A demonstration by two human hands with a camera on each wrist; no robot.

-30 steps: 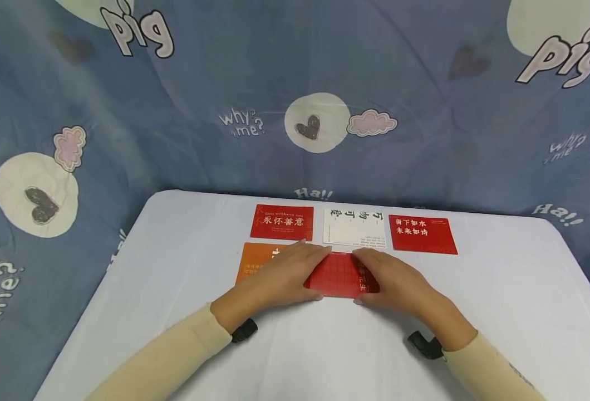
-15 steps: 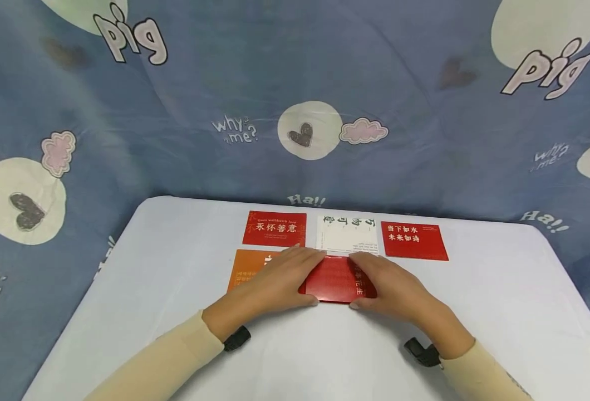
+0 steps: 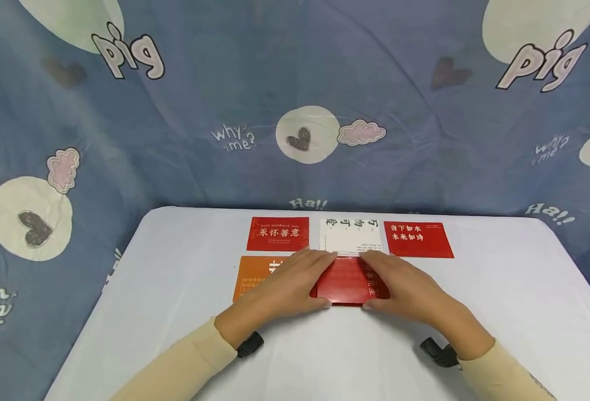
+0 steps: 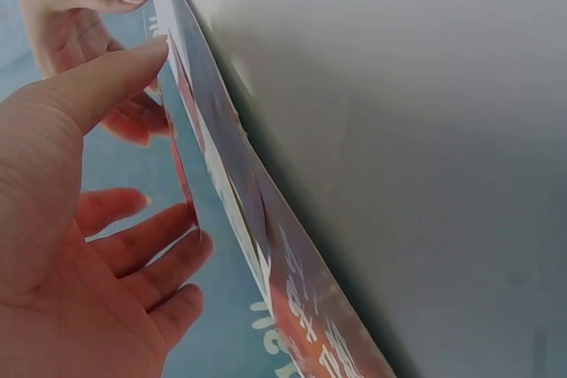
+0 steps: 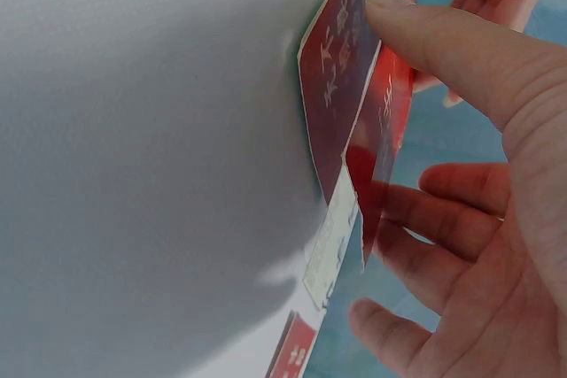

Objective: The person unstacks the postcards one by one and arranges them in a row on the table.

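Both hands hold a glossy red card (image 3: 340, 280) with pale lettering near its right end. My left hand (image 3: 295, 284) grips its left side and my right hand (image 3: 406, 284) its right side. In the left wrist view the card (image 4: 180, 165) is seen nearly edge-on, thumb at one edge and fingers at the other. The right wrist view shows the held card (image 5: 381, 121) apart from another red card (image 5: 335, 86) with white characters, lying on the table beneath. An orange card (image 3: 255, 275) lies left of it, partly covered by my left hand.
Along the back lie a red card (image 3: 278, 239), a white card (image 3: 350, 236) with dark writing, and another red card (image 3: 420, 245). They rest on a white table (image 3: 185, 267) before a blue patterned cloth (image 3: 200, 83). A black device sits at each wrist.
My view shifts slightly. Against the back row of cards, both hands and the held red card have moved a little to the right. Both hands keep their hold; the other cards stay put.
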